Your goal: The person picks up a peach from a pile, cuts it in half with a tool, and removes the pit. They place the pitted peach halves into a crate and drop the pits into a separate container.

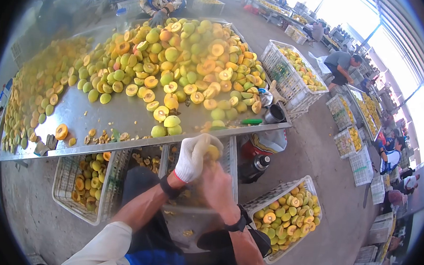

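My left hand (195,156), in a white cotton glove, is shut on a yellow fruit (212,153) just below the front edge of the steel table (106,114). My bare right hand (217,185) sits right under and against it, blurred by motion; whether it holds a tool I cannot tell. A large heap of green and yellow fruit and cut halves (187,58) covers the table. Nearest my hands on the table lie two whole green fruits (167,126).
White crates stand under the table: one with halves at left (85,183), one at right (284,217). A black flask (256,165) stands on the floor. A metal cup (274,114) sits at the table corner. A gloved person (161,0) works opposite; others bend over crates at right (340,65).
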The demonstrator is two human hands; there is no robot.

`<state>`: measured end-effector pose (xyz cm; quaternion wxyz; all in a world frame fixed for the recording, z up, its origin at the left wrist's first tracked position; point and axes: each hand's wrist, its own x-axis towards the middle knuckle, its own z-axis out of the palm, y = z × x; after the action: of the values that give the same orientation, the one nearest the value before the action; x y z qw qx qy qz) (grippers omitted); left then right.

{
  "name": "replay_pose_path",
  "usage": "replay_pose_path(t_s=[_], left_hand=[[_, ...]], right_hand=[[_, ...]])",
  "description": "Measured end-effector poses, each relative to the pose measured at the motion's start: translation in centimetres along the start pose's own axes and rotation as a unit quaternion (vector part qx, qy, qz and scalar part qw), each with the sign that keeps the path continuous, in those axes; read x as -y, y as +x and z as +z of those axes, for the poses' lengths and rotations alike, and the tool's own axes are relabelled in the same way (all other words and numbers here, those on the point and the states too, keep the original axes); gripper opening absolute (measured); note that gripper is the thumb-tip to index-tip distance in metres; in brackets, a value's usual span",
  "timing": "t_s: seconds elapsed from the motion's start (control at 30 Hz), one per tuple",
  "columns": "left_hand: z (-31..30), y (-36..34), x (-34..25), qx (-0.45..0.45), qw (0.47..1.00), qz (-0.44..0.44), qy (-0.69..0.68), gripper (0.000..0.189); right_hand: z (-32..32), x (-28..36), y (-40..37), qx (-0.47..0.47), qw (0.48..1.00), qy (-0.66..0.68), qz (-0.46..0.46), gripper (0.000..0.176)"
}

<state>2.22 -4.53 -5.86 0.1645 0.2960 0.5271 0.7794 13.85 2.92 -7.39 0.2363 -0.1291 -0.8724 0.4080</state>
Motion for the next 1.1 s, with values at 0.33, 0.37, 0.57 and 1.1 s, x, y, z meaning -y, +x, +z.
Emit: replay_pose_path(t_s=[0.33,0.37,0.57,1.1], left_hand=[[-0.4,0.3,0.4,0.110,0.989,-0.091,-0.042,0.046],[-0.3,0.3,0.5,0.115,0.989,-0.085,-0.039,0.046],[0.2,0.4,1.8,0.070,0.992,-0.088,-0.049,0.051],[2.4,0.8,3.7,-0.073,0.970,-0.163,-0.162,0.056]], right_hand=[[-2.3,-0.4,-0.2,0.146,0.963,0.209,0.090,0.044],[-2.6,0.3,-0.6,0.163,0.924,0.284,0.199,0.044],[-1.0,-1.0,-1.2,0.145,0.843,0.404,0.326,0.047],[1.5,-3.6,-1.2,-0.003,0.998,-0.012,0.063,0.044]])
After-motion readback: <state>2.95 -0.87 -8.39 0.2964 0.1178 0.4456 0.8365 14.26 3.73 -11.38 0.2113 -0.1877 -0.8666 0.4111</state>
